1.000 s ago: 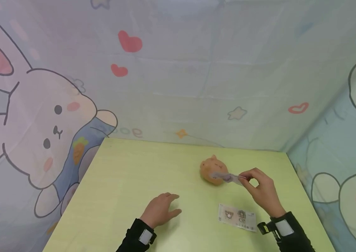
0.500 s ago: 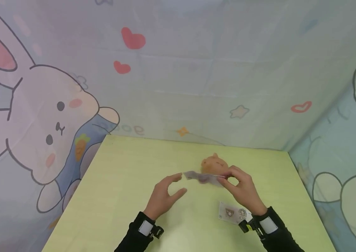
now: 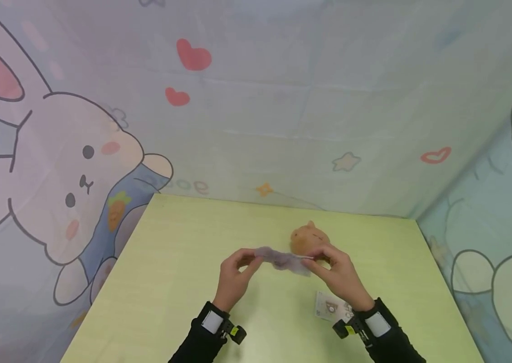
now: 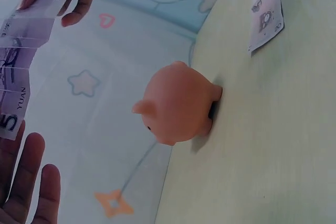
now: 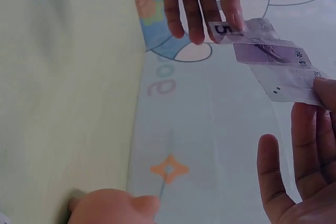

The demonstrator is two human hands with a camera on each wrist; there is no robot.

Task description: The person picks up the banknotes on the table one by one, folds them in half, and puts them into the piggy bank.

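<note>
A creased purple banknote (image 3: 283, 260) is stretched between my two hands above the table. My left hand (image 3: 233, 277) pinches its left end between thumb and finger, and my right hand (image 3: 339, 275) pinches the other end. In the right wrist view the banknote (image 5: 273, 56) shows fold lines across it and a "5" near the left fingertips; the left wrist view shows "YUAN" on it. Just behind the right hand stands an orange piggy bank (image 3: 308, 238), partly covered by that hand. The piggy bank (image 4: 178, 103) is upright on its feet in the left wrist view.
A second banknote (image 3: 328, 306) lies flat on the yellow-green table (image 3: 201, 232), partly under the right wrist in the head view. A printed cloth backdrop (image 3: 256, 111) rises along the table's back edge and continues at both sides.
My right hand has moved left with the purple banknote, from over the piggy bank to in front of it. My left hand has risen toward it and taken hold of its free end.
</note>
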